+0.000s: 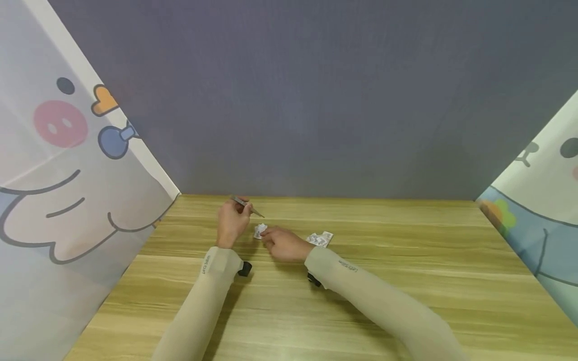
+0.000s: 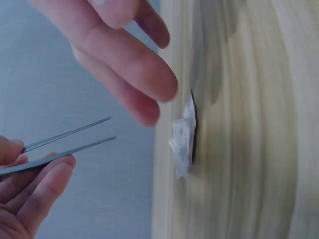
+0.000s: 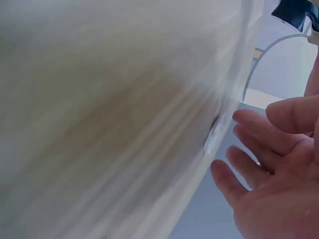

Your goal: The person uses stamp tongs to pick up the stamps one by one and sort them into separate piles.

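My left hand [image 1: 232, 220] grips a pair of slim metal tweezers [image 1: 247, 205] between thumb and fingers. In the left wrist view the two arms of the tweezers stand apart with nothing between their tips. Just below and right of the tips, a small white crumpled piece with grey print [image 1: 259, 230], perhaps paper, lies on the table. Beside it hovers my right hand [image 1: 285, 244], its fingers loosely bent and holding nothing in the right wrist view. Part of a second pile of white printed pieces [image 1: 322, 238] shows behind my right wrist.
The wooden table [image 1: 406, 271] runs back to a plain grey wall [image 1: 289, 100]. Side panels with cartoon prints stand at the left [image 1: 90, 200] and right [image 1: 555, 215]. A black wrist device [image 1: 245, 269] sits under the left cuff.
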